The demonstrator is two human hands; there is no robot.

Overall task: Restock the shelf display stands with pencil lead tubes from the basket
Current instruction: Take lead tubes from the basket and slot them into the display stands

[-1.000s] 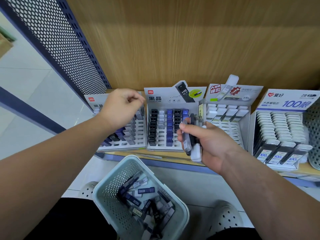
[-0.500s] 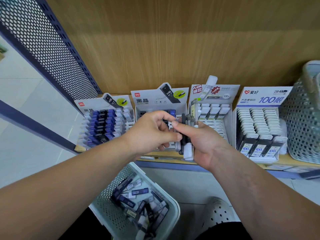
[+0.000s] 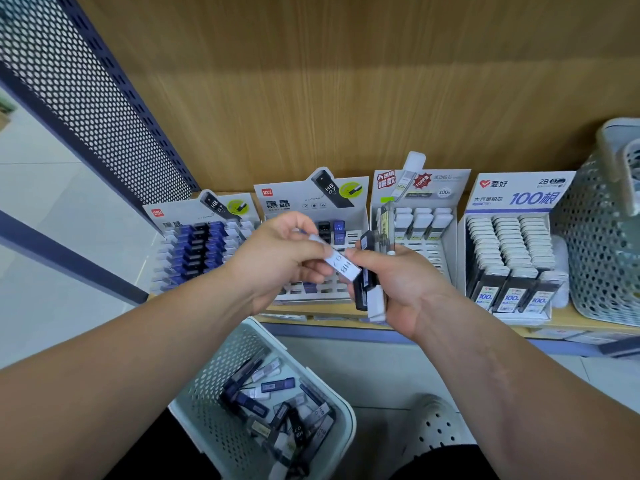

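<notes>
My left hand (image 3: 277, 258) pinches a white lead tube marked HB 0.7 (image 3: 341, 263), drawn partly out of the bundle. My right hand (image 3: 401, 289) grips that bundle of lead tubes (image 3: 372, 271), black, clear and white, held upright. Both hands hover in front of the second display stand (image 3: 311, 202), which has black, blue and white tubes in its rows. The pale mesh basket (image 3: 308, 362) sits below on my lap, holding several loose tubes (image 3: 277, 407). The leftmost stand (image 3: 204, 244) is filled with blue and black tubes.
Two more stands sit to the right: one with white-capped tubes (image 3: 420, 202) and a full "100" stand (image 3: 512, 244). A mesh basket (image 3: 595, 244) stands at the shelf's right end. A perforated metal panel (image 3: 86, 98) closes the left side; wood panelling backs the shelf.
My left hand left the leftmost stand, came across to my right hand and has pulled a white HB 0.7 tube out of the bundle. The view shifted slightly right.
</notes>
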